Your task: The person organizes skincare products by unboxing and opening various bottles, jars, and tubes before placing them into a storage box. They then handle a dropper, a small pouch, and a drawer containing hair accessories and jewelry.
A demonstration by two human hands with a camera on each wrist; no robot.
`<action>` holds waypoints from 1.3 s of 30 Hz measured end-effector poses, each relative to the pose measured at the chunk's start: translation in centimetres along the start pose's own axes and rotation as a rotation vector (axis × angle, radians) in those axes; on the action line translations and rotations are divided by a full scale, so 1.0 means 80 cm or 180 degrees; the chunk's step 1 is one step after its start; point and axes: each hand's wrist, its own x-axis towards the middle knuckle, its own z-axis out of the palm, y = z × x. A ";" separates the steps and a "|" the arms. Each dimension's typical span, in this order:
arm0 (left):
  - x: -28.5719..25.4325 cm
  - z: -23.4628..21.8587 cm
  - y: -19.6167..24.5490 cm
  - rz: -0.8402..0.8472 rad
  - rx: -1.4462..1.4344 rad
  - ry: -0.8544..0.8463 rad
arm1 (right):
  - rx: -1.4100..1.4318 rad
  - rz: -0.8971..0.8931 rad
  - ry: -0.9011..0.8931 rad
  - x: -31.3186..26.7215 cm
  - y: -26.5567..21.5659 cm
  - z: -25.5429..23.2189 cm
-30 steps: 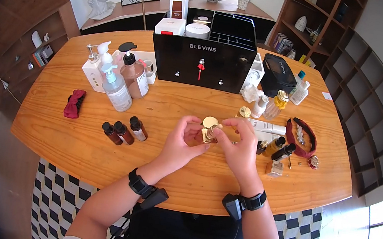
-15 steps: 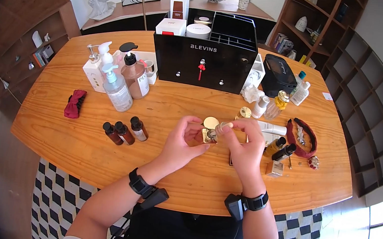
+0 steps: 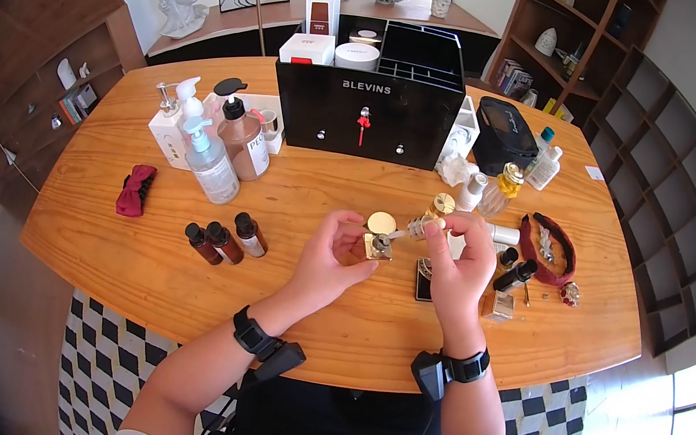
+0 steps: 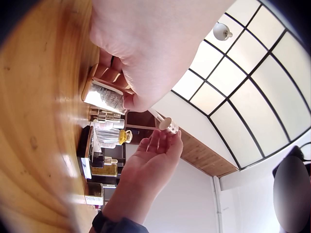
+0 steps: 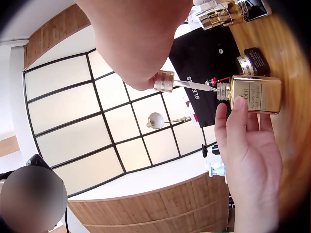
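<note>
My left hand grips a gold, square-shouldered glass serum bottle between thumb and fingers, above the table. The bottle lies tilted toward the right, its threaded neck uncovered. In my right hand the fingertips pinch the metallic cap of a dropper. Its clear glass pipette points at the bottle, with the tip right at the neck's mouth. A dark jar with a gold band stands just beyond the bottle; its round gold lid shows behind my left fingers in the head view.
Three brown bottles and a burgundy bow lie left, with pump bottles behind. A black organizer stands at the back. Right are a black-framed item, dark-capped bottles, a small box and a headband.
My right hand has moved right with the dropper, drawing its pipette out of the bottle. The left hand and bottle have hardly moved. The black-framed item beside my right hand has come into view.
</note>
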 end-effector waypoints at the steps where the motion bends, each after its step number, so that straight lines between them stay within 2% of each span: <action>1: 0.000 0.000 0.000 -0.0003 0.0005 0.0002 | -0.0004 -0.0012 0.0005 0.000 0.000 0.000; 19: 0.000 0.000 0.000 -0.0045 0.0033 -0.0011 | -0.0112 -0.0112 -0.0152 0.000 -0.005 0.000; 25: 0.001 0.000 -0.003 0.0072 -0.0027 -0.0064 | -0.0124 -0.0140 -0.0375 -0.005 -0.003 0.007; 28: 0.001 0.000 -0.003 0.0098 -0.0006 -0.0078 | -0.0138 -0.0188 -0.0690 -0.008 0.001 0.013; 34: -0.001 0.001 0.002 0.0007 -0.0020 -0.0087 | -0.0289 0.0347 -0.0991 -0.010 -0.001 0.016; 39: 0.001 0.002 0.002 0.0027 -0.0139 -0.0043 | -0.0165 0.0498 -0.0958 -0.006 -0.013 0.014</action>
